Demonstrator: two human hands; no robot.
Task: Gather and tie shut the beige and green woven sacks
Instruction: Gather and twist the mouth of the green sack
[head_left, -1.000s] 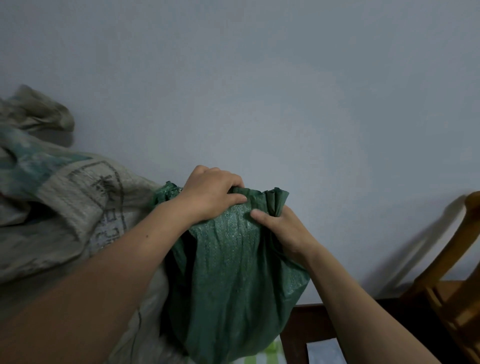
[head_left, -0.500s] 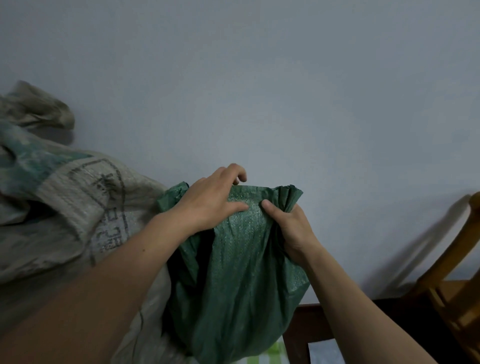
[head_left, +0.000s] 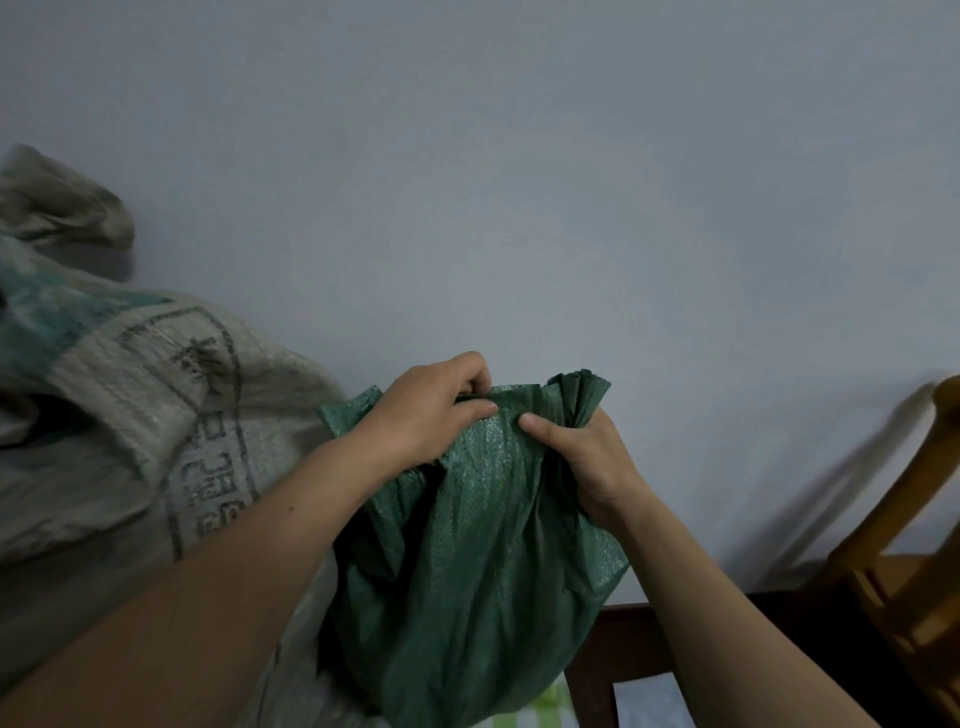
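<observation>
Fingers of my left hand curl tight over the green woven sack at its bunched mouth, my right hand pinches the pleats alongside, I reckon to hold the neck narrow for tying, the sack leaning against the printed beige woven sack.

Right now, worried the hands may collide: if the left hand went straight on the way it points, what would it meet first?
The gathered rim of the green sack, which the left hand grips; just beyond, probably the thumb of the right hand, though depth is unclear.
</observation>
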